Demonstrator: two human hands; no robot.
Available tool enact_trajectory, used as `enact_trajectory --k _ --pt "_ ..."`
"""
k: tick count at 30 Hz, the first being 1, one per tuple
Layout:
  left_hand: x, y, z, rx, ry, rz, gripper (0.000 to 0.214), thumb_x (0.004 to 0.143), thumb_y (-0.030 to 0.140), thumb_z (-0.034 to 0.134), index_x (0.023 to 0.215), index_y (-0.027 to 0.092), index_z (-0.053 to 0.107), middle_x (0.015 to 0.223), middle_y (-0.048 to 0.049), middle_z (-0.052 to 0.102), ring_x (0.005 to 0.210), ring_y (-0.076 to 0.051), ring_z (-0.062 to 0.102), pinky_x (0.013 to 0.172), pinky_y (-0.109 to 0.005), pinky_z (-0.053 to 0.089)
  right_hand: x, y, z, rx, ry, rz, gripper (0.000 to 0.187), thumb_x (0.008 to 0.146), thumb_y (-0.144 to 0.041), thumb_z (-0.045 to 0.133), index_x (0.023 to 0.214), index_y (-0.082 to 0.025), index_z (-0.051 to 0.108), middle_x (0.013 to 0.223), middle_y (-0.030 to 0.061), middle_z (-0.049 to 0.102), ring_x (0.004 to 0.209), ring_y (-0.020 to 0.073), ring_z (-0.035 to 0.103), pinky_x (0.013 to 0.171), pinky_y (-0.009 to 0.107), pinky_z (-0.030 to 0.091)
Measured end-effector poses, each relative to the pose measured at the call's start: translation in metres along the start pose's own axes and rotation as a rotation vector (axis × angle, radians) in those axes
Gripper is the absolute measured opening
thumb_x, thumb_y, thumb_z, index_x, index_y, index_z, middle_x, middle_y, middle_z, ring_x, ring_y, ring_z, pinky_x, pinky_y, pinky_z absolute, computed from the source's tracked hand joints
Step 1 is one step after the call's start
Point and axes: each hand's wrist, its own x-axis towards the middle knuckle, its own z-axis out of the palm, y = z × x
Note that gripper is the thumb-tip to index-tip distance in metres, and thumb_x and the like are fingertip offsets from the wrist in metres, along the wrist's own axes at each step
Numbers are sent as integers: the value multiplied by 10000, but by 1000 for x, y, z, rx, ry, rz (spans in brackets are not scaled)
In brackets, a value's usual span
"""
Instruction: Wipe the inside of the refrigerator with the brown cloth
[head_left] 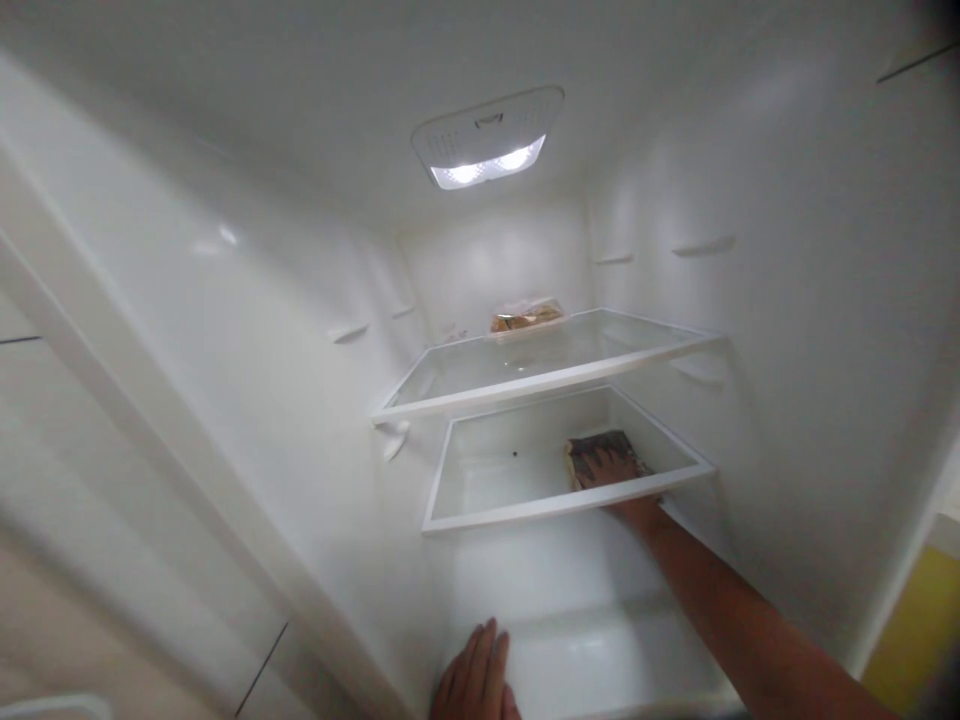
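Note:
My right hand (604, 466) reaches in under the lower glass shelf (487, 519) of a refrigerator and shows through the pane. Its fingers lie over a dark folded cloth (626, 445) with a pale yellowish edge, pressing on it. The white front rim of the shelf crosses in front of my wrist. Low in the view, my left hand (474, 678) rests near the bottom left of the white interior, fingers stretched out and nothing in them. Its wrist is cut off by the frame.
Above is another glass shelf (547, 380), with a clear plastic packet of orange-brown food (527, 316) at its back. A lit lamp (489, 150) is set in the ceiling. Small shelf ledges (703, 246) stick out from both side walls. The open door (112, 480) stands at left.

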Motion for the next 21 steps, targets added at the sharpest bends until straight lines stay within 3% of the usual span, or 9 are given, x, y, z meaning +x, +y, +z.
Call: enact_trajectory --k 5,9,14,21 --pt "14 -8 -17 19 29 141 540 787 170 502 1316 210 599 1225 -70 732 1079 -214 694 779 -344 590 -34 -13 -18 13 -15 -43 538 962 -399 367 1379 -132 576 1476 216 490 1360 393 402 1138 535 184" --pt "26 -1 -34 -19 78 38 485 821 176 493 1289 220 613 1248 -64 722 1096 -218 688 830 -361 591 -69 -28 -30 9 -51 -13 553 934 -484 417 1355 -177 601 1446 200 534 1339 389 438 1134 564 201" --pt "37 9 -55 -27 96 17 439 846 184 511 1271 204 618 1248 -57 722 1107 -202 681 878 -339 574 -123 -39 -38 6 -102 -29 590 929 -485 421 1452 -224 499 1547 161 432 1424 370 351 1168 579 136" --pt "39 8 -59 9 114 6 412 866 227 514 1260 218 634 1232 -53 729 1100 -201 681 895 -330 554 -189 -45 -57 43 -165 -102 607 927 -537 389 1457 -262 493 1559 142 423 1445 363 338 1188 577 137"
